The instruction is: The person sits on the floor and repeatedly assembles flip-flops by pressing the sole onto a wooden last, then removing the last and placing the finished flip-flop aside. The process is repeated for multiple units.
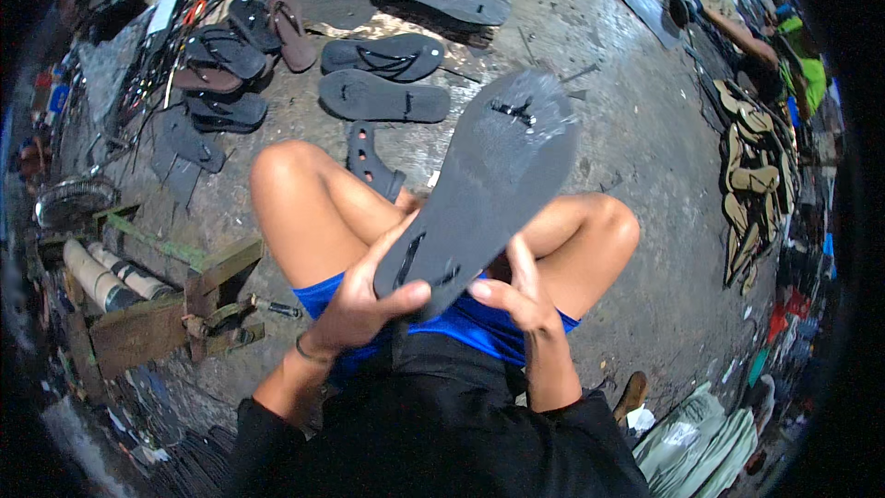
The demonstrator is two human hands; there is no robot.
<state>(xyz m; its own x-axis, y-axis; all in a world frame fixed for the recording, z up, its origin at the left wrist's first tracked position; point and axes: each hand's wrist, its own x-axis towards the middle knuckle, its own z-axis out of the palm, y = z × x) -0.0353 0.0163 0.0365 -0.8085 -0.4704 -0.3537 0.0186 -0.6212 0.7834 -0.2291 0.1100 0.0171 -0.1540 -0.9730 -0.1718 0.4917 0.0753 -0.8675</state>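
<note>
Flip-flop sole, grey and underside up, sits above the blue shorts. Left hand and right hand each pinch its heel end. Probably light, bendy foam; best gripped by both edges.

The head camera looks steeply down, close over lap and concrete floor.

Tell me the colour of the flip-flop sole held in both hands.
Dark grey, its underside facing up; the flip-flop sole shows best in the head view.
</note>
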